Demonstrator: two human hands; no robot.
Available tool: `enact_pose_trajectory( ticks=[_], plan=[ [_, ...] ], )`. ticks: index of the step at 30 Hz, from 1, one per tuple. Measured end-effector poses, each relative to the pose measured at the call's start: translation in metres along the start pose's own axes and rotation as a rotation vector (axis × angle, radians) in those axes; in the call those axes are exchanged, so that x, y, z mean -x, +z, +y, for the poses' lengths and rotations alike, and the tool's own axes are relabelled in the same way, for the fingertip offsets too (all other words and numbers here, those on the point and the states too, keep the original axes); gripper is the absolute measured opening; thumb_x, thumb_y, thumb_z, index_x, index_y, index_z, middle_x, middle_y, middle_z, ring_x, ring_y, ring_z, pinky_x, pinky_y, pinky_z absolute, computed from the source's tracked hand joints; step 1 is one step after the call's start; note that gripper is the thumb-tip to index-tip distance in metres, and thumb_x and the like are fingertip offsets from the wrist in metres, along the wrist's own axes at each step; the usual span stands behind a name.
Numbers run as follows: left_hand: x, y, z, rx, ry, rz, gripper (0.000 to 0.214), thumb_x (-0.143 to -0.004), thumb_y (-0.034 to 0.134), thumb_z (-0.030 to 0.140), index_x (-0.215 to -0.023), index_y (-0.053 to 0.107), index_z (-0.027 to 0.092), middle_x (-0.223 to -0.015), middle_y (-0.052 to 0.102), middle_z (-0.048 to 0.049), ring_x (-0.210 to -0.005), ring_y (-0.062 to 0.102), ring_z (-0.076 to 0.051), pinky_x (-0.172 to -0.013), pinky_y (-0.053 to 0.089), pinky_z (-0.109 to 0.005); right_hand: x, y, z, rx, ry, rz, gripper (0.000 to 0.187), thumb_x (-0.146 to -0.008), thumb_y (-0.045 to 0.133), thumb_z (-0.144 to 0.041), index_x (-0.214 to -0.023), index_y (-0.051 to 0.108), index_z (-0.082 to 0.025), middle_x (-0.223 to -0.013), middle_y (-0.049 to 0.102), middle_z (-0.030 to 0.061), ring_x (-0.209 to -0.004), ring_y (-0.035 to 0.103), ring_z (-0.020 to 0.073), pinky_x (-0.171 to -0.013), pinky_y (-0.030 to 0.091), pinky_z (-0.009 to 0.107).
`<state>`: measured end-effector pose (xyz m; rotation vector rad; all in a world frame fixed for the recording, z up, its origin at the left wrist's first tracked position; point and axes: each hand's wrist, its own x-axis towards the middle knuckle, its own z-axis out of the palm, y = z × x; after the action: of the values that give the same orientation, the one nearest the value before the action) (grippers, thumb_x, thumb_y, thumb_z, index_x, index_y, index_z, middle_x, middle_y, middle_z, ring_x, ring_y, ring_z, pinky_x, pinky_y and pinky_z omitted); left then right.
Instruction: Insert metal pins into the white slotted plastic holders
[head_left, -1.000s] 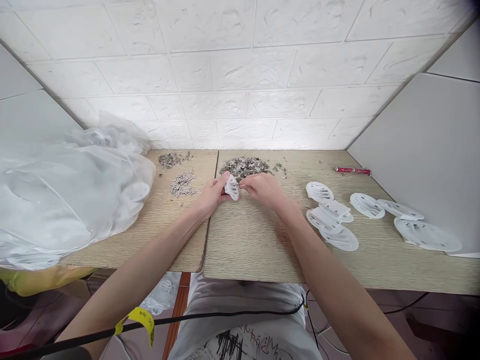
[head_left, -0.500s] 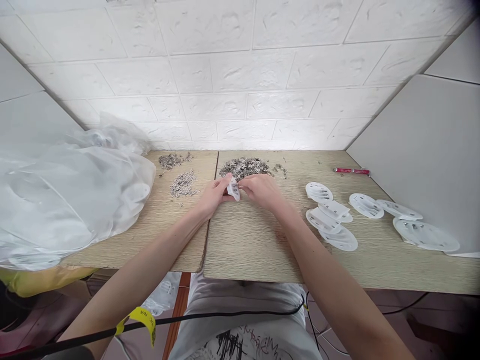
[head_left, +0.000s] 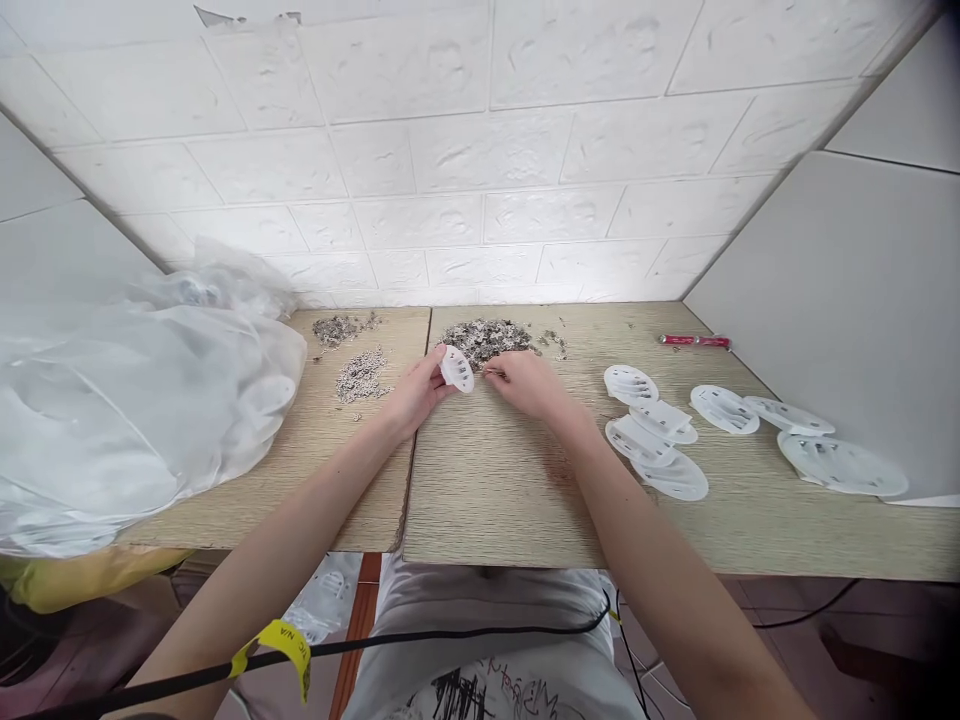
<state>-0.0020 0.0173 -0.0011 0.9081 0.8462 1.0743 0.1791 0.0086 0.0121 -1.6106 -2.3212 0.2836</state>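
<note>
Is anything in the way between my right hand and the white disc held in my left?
Nothing visible: a short gap separates your right hand from the white disc. The heap of small pieces lies just beyond, toward the wall.

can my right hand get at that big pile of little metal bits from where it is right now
Probably yes: your right hand is beside the pile's near edge, with nothing visible blocking it; the white disc in your left hand sits off to its left.
</note>
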Motion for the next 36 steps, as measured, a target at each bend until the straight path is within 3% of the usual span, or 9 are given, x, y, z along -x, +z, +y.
enact_pose_trajectory(
  ticks=[8,13,18,22,29,36],
  plan=[
    [0.001,-0.002,0.004,-0.023,-0.014,0.011,0.022,-0.083,0.061,0.032,-0.093,0.067,0.013,-0.092,0.07,-0.0095,-0.083,0.064,-0.016,-0.075,0.052,-0.027,-0.002,0.004,0.0,-0.022,-0.017,0.064,0.019,-0.087,0.055,-0.02,-0.089,0.074,-0.017,-0.092,0.07,0.0089,-0.088,0.06,0.021,-0.072,0.039,0.029],
    [0.005,0.0,0.008,-0.003,-0.042,-0.011,0.022,-0.078,0.064,0.018,-0.099,0.066,0.013,-0.1,0.07,-0.0088,-0.087,0.064,-0.015,-0.084,0.053,-0.03,-0.004,0.007,-0.004,-0.271,0.02,0.171,0.028,-0.093,0.045,-0.024,-0.093,0.071,-0.015,-0.089,0.072,0.0062,-0.076,0.059,0.0148,-0.068,0.039,0.026],
    [0.006,0.0,0.006,-0.103,0.011,-0.025,0.027,-0.07,0.069,0.017,-0.097,0.066,0.015,-0.096,0.07,-0.0071,-0.085,0.064,-0.015,-0.083,0.053,-0.033,-0.004,0.01,-0.008,-0.409,0.042,0.238,0.019,-0.088,0.057,-0.027,-0.097,0.068,-0.016,-0.089,0.071,0.0044,-0.071,0.057,0.0132,-0.066,0.039,0.025],
    [0.005,-0.001,0.001,-0.409,0.253,-0.014,0.018,-0.068,0.07,0.02,-0.083,0.062,0.016,-0.085,0.067,-0.0042,-0.079,0.062,-0.015,-0.074,0.051,-0.03,-0.003,0.01,-0.009,-0.444,-0.061,0.323,0.01,-0.085,0.06,-0.025,-0.087,0.064,-0.016,-0.087,0.067,0.0034,-0.074,0.056,0.0137,-0.067,0.04,0.025],
    [0.003,-0.009,0.001,-0.879,0.725,0.096,0.004,-0.076,0.061,0.018,-0.075,0.058,0.021,-0.081,0.058,-0.0018,-0.079,0.055,-0.015,-0.076,0.049,-0.03,0.001,0.01,-0.016,-0.377,-0.28,0.426,0.007,-0.088,0.056,-0.022,-0.083,0.057,-0.018,-0.088,0.063,0.0049,-0.082,0.056,0.0161,-0.073,0.041,0.027],
    [0.003,-0.016,0.001,-1.023,0.903,0.079,0.007,-0.079,0.056,0.014,-0.08,0.057,0.021,-0.083,0.057,-0.002,-0.076,0.055,-0.015,-0.073,0.047,-0.029,0.003,0.011,-0.021,-0.375,-0.38,0.448,0.008,-0.089,0.052,-0.021,-0.083,0.056,-0.019,-0.085,0.062,0.0051,-0.079,0.056,0.0157,-0.071,0.042,0.026]
  ],
)
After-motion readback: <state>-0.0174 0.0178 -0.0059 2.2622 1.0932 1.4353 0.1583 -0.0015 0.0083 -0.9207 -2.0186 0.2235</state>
